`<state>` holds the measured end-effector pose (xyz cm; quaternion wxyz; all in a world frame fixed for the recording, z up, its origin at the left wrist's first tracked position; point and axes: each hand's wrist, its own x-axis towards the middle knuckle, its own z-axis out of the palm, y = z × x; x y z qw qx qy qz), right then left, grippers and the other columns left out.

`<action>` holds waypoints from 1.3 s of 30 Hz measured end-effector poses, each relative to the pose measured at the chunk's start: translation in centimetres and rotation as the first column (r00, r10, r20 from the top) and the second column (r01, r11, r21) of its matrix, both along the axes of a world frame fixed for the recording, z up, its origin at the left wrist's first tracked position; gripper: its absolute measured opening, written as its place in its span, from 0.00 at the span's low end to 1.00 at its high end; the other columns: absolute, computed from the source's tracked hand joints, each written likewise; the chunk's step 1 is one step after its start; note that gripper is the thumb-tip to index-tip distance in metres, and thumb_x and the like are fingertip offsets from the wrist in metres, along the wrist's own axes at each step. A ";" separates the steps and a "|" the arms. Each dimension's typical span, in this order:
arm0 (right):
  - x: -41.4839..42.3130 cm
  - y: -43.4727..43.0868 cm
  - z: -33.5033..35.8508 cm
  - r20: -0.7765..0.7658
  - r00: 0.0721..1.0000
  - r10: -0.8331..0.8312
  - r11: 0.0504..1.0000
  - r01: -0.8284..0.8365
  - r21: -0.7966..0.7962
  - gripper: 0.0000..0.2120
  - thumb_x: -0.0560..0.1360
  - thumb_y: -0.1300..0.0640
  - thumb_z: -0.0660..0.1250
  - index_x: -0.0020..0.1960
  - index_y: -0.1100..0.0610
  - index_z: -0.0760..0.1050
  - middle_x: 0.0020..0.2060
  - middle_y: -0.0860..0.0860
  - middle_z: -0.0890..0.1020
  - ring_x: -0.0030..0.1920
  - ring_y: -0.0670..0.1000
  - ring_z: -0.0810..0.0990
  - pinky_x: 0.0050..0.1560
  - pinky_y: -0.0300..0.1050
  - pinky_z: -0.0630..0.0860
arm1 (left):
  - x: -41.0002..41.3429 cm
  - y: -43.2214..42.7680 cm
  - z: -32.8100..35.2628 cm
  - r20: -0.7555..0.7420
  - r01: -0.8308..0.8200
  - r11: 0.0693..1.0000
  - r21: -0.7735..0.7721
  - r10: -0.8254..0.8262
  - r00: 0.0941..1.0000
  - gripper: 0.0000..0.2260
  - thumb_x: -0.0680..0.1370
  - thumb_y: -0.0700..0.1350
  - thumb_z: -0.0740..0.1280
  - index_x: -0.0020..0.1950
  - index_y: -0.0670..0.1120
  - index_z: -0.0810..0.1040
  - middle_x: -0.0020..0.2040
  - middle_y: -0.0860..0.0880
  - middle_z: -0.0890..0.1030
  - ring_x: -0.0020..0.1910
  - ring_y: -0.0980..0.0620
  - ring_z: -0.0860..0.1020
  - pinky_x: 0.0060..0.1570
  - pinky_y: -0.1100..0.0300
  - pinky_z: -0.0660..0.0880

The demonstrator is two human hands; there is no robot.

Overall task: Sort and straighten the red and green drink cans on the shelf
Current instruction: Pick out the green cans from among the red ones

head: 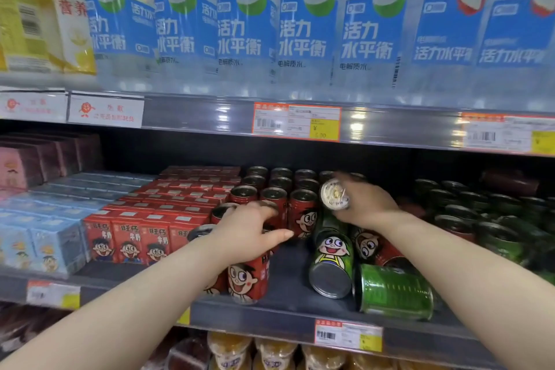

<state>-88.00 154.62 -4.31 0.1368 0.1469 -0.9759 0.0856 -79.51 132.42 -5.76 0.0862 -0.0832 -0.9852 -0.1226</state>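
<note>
Reaching over the grey metal shelf (288, 288), the left hand (249, 231) lies curved across the tops of the upright red cartoon-faced drink cans (303, 213), thumb stuck out sideways; whether it actually grips one I cannot tell. Just under its wrist stands a front red can (246, 279), upright near the shelf edge. The right hand (366, 204) grips a tilted silver-lidded can (333, 194), its pull-tab top turned toward the camera and its body colour hidden by the fingers. Below that hand a green cartoon-faced can (332, 252) lies with its base facing outward, just beside a fallen red can (372, 246). Nearer than both, a second green can (396, 291) lies on its side at the shelf edge. To the right of the right hand stand rows of upright dark green cans (495, 219). To the left of the left hand sit red drink cartons (129, 237).
</note>
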 end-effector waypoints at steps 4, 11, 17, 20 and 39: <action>1.2 1.0 1.7 0.049 0.999 0.018 0.888 0.007 -0.459 0.21 0.68 0.48 0.72 0.59 0.49 0.74 0.54 0.50 0.79 0.56 0.52 0.78 0.50 0.39 0.71 | 0.1 1.9 0.1 -0.038 0.051 0.998 0.027 -0.050 0.998 0.25 0.74 0.61 0.62 0.68 0.52 0.70 0.67 0.47 0.72 0.65 0.46 0.70 0.67 0.52 0.65; 4.8 4.4 2.7 0.113 0.993 0.047 0.789 0.033 -0.613 0.10 0.68 0.48 0.72 0.46 0.48 0.75 0.46 0.49 0.81 0.47 0.50 0.78 0.45 0.39 0.71 | -1.1 7.9 -0.8 0.076 -0.007 0.999 0.051 0.003 0.997 0.28 0.72 0.66 0.61 0.60 0.46 0.76 0.59 0.45 0.78 0.58 0.45 0.76 0.53 0.56 0.72; 7.1 6.8 2.4 0.104 0.994 0.034 0.882 0.019 -0.471 0.13 0.67 0.45 0.72 0.48 0.47 0.74 0.42 0.45 0.78 0.45 0.48 0.77 0.42 0.39 0.70 | -2.3 11.6 -1.7 0.354 -0.229 0.962 0.151 0.164 0.921 0.41 0.69 0.70 0.60 0.68 0.38 0.67 0.68 0.41 0.71 0.65 0.43 0.72 0.60 0.57 0.70; 7.5 7.5 1.4 0.134 0.991 0.021 0.881 0.045 -0.471 0.18 0.67 0.44 0.73 0.53 0.48 0.73 0.44 0.45 0.77 0.43 0.45 0.76 0.44 0.39 0.72 | -2.3 11.6 -2.3 0.364 -0.282 0.941 0.186 0.200 0.910 0.38 0.68 0.66 0.67 0.67 0.40 0.68 0.66 0.43 0.73 0.64 0.44 0.73 0.60 0.58 0.71; 7.7 2.3 1.3 0.196 0.978 0.064 0.783 0.072 -0.618 0.32 0.66 0.45 0.74 0.67 0.52 0.69 0.58 0.49 0.78 0.54 0.48 0.75 0.51 0.40 0.71 | 1.0 7.3 -5.8 0.159 -0.178 0.711 0.681 0.095 0.983 0.44 0.62 0.44 0.77 0.72 0.50 0.57 0.65 0.45 0.70 0.61 0.46 0.72 0.62 0.51 0.72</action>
